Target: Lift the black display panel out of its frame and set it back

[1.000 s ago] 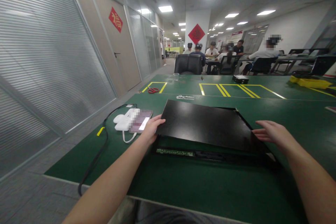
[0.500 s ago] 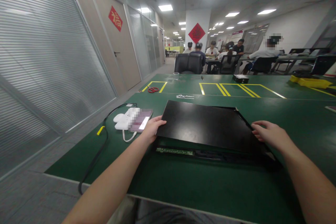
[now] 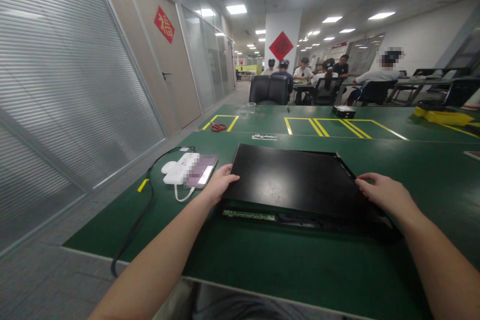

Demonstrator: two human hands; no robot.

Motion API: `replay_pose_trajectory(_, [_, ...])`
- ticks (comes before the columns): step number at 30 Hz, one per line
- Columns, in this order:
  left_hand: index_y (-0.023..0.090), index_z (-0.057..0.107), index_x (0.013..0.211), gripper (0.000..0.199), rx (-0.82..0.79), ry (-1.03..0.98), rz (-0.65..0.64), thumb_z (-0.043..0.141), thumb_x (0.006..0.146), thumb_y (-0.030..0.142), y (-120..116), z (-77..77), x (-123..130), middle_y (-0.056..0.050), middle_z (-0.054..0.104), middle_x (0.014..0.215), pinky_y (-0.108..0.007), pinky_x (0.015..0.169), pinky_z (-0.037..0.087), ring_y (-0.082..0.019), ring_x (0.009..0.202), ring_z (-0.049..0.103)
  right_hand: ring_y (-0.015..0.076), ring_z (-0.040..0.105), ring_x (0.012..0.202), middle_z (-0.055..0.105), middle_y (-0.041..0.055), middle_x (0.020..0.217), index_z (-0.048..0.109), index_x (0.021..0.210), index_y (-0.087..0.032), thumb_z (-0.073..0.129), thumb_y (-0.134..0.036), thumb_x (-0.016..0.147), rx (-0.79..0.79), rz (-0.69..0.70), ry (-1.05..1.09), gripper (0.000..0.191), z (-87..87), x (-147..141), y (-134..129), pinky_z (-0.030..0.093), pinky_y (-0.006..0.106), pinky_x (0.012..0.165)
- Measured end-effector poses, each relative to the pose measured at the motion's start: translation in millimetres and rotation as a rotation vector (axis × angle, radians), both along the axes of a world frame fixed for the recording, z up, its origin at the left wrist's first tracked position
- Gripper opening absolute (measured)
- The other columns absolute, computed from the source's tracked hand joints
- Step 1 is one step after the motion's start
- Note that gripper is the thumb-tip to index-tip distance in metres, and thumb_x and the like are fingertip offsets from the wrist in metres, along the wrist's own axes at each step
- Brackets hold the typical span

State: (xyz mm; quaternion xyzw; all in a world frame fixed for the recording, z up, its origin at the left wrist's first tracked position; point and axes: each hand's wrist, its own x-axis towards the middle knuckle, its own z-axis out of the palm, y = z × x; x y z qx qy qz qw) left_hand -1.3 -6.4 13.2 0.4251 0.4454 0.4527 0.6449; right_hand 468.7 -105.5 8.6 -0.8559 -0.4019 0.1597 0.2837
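Observation:
A flat black panel (image 3: 288, 180) lies slightly askew over a black frame (image 3: 347, 169) on the green table. My left hand (image 3: 221, 184) grips the panel's left edge, its thumb on top and the fingers hidden beneath. At the right edge, my right hand (image 3: 382, 194) is closed, thumb and fingers pinching the panel's side. A narrow green circuit board (image 3: 249, 215) shows along the near side, below the panel's front edge.
Left of the panel are a phone (image 3: 201, 171), white chargers (image 3: 174, 176) and a black cable (image 3: 131, 235). Beyond lie red scissors (image 3: 218, 127), a metal tool (image 3: 264, 137), a black box (image 3: 344, 112) and a yellow item (image 3: 442, 116). People sit farther back.
The panel's right side has shifted slightly and it now sits a little flatter. My right hand has moved a little left and closed on its edge. My left hand keeps its hold.

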Motion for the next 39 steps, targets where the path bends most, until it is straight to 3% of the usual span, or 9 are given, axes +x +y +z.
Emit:
replay_pose_trajectory(3, [0.017,0.07,0.101,0.043,0.023,0.013,-0.009,0.074,0.061,0.003,-1,0.9,0,-0.006,0.08,0.088,-0.032,0.074,0.057,-0.024,0.08,0.076,0.0391,0.07,0.096,0.068,0.0078,0.069,0.074,0.084,-0.03,0.072,-0.046,0.074,-0.046,-0.011,-0.146,0.019,8.2,-15,-4,0.052,0.055,0.095])
replay_pose_trajectory(7, [0.018,0.07,0.098,0.04,0.047,0.033,-0.018,0.075,0.061,0.003,-3,0.9,2,-0.006,0.08,0.088,-0.032,0.075,0.057,-0.025,0.085,0.076,0.0409,0.068,0.102,0.07,0.0081,0.072,0.074,0.085,-0.03,0.07,-0.045,0.075,-0.059,-0.004,-0.159,0.019,11.9,-23,-6,0.05,0.056,0.098])
replay_pose_trajectory(12, [0.018,0.071,0.099,0.041,0.06,0.011,-0.058,0.078,0.061,0.004,-2,-1.7,1,-0.009,0.081,0.093,-0.035,0.08,0.059,-0.028,0.095,0.077,0.0394,0.07,0.097,0.072,0.0096,0.075,0.075,0.084,-0.029,0.067,-0.045,0.078,-0.057,0.001,-0.199,0.019,12.7,-23,-6,0.053,0.054,0.092])
replay_pose_trajectory(16, [0.018,0.072,0.104,0.042,0.115,0.038,-0.071,0.079,0.063,0.01,-1,-2.6,-2,-0.009,0.081,0.099,-0.039,0.091,0.058,-0.029,0.103,0.075,0.0389,0.071,0.099,0.075,0.0103,0.083,0.078,0.094,-0.028,0.058,-0.049,0.082,-0.118,0.022,-0.272,0.03,13.5,-24,-6,0.054,0.049,0.086])
replay_pose_trajectory(20, [0.017,0.074,0.113,0.045,0.26,0.284,-0.083,0.078,0.068,0.023,4,-2.4,-9,-0.01,0.078,0.118,-0.047,0.107,0.051,-0.033,0.118,0.07,0.036,0.071,0.102,0.078,0.0106,0.096,0.078,0.106,-0.027,0.045,-0.05,0.087,-0.214,0.061,-0.388,0.044,13.0,-26,-5,0.054,0.044,0.083])
replay_pose_trajectory(25, [0.014,0.076,0.115,0.049,0.425,0.745,0.015,0.078,0.068,0.028,16,-9.8,-16,-0.019,0.055,0.154,-0.051,0.121,0.038,-0.039,0.146,0.049,0.0333,0.072,0.097,0.079,0.0094,0.096,0.078,0.108,-0.027,0.044,-0.051,0.087,-0.238,0.074,-0.404,0.047,12.8,-24,-5,0.054,0.041,0.08])
replay_pose_trajectory(30, [0.013,0.075,0.123,0.053,0.47,1.0,-0.046,0.076,0.073,0.031,20,-17.3,-17,-0.021,0.052,0.156,-0.047,0.124,0.034,-0.037,0.147,0.048,0.0309,0.072,0.094,0.078,0.0085,0.095,0.078,0.109,-0.028,0.043,-0.05,0.089,-0.248,0.071,-0.391,0.046,14.5,-25,-6,0.054,0.04,0.08])
replay_pose_trajectory(39, [0.015,0.075,0.122,0.049,0.467,1.137,-0.1,0.076,0.076,0.031,18,-19.7,-16,-0.019,0.049,0.159,-0.043,0.122,0.036,-0.037,0.147,0.048,0.0305,0.073,0.09,0.079,0.0083,0.096,0.078,0.107,-0.027,0.044,-0.05,0.088,-0.228,0.083,-0.392,0.045,15.1,-27,-6,0.053,0.04,0.078])
